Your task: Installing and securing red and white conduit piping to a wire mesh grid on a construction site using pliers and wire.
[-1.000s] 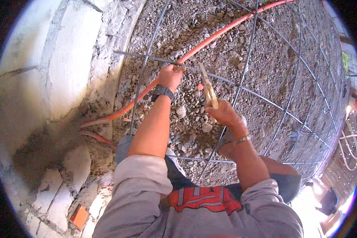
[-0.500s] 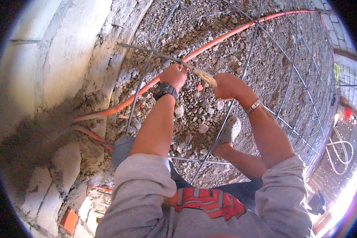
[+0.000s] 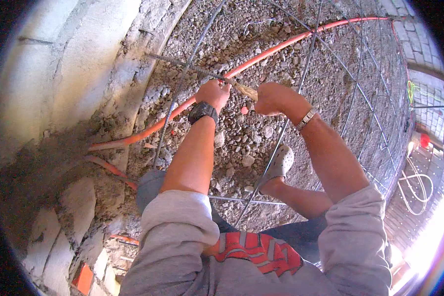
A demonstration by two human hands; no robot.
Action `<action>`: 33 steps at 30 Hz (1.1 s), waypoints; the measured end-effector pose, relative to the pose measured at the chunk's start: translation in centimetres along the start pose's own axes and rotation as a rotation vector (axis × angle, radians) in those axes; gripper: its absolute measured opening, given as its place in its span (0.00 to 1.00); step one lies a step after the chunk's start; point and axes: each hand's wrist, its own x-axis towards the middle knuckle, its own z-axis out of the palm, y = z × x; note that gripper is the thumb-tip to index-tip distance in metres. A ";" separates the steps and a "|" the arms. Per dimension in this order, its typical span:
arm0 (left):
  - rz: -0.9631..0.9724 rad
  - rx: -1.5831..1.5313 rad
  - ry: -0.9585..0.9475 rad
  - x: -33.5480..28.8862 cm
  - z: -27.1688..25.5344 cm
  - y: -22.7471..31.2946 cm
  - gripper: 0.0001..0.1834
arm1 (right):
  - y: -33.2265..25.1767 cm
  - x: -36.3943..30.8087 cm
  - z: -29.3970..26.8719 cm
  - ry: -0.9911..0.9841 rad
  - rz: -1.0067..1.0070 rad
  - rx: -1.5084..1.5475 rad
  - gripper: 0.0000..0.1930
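My left hand (image 3: 213, 93), with a dark watch at its wrist, is closed where an orange corrugated conduit (image 3: 264, 55) crosses a ribbed steel bar (image 3: 175, 61). Its fingertips are partly hidden, so what exactly they pinch does not show. To its right, my right hand (image 3: 276, 100) is a fist around a tan, wood-like stick (image 3: 245, 91). The stick's left end lies against the end of the steel bar, near my left fingers. The end inside the right fist is hidden.
Thin steel rods form a grid (image 3: 305, 74) over loose gravel (image 3: 241, 143). A rough concrete wall (image 3: 84, 59) rises at left. My foot in a pale clog (image 3: 281, 162) stands on the gravel. A white cable loop (image 3: 418, 190) lies far right, and stones (image 3: 79, 197) line the lower left.
My right hand has shifted left and slightly up, closer to my left hand, with the stick still in it. My left hand has barely moved. The whole view has shifted slightly.
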 end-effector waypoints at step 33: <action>0.045 0.068 -0.110 0.7 -1.3 0.0 0.23 | 0.6 2.6 -0.7 -0.206 -0.033 0.002 0.15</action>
